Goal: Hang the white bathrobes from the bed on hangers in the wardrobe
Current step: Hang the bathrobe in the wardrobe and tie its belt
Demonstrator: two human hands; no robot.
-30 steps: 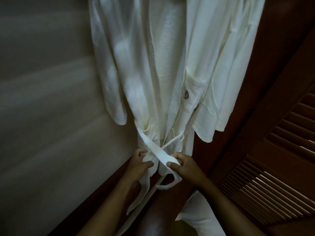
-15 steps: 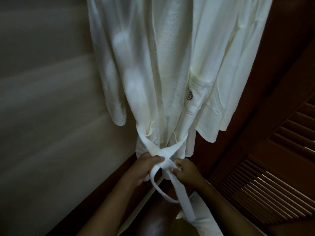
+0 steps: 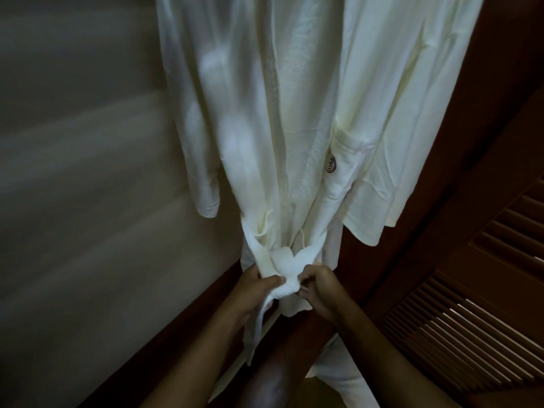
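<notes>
A white bathrobe hangs in the wardrobe, its top and hanger out of view. A small dark emblem marks its chest pocket. The robe's white belt is wrapped around the waist and crossed into a knot at the front. My left hand grips the belt's left strand at the knot, thumb over it. My right hand pinches the right strand just beside it. A loose belt end dangles below my left hand.
A pale inner wall of the wardrobe stands on the left. A dark wooden louvred door is on the right. Dark wooden frame runs along the bottom. More white cloth lies low, below my right forearm.
The open belt loop has been pulled tight into a knot at the waist. Both hands have closed in together on it and moved slightly up.
</notes>
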